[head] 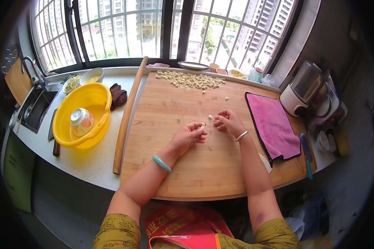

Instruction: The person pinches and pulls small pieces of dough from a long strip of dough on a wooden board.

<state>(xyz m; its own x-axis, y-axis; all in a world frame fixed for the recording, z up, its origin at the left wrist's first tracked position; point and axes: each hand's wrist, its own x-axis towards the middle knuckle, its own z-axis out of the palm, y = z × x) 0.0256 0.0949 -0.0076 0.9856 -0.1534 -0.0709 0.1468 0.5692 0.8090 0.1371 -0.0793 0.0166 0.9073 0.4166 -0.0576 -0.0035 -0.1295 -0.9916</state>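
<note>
My left hand pinches a small strip of pale dough between thumb and fingertips, over the middle of a large wooden board. My right hand is just to the right, fingers bent and a little apart, with nothing visible in its grasp. Close to its fingertips is a small shaped dough piece; whether it touches the board I cannot tell. Many similar dough pieces lie in a floury heap along the board's far edge. Two stray ones lie nearer, one of them a single dough piece.
A long wooden rolling pin lies along the board's left edge. Further left stands a yellow basin holding an upturned floral bowl. On the right are a pink cloth, a knife with a teal handle and a kitchen appliance.
</note>
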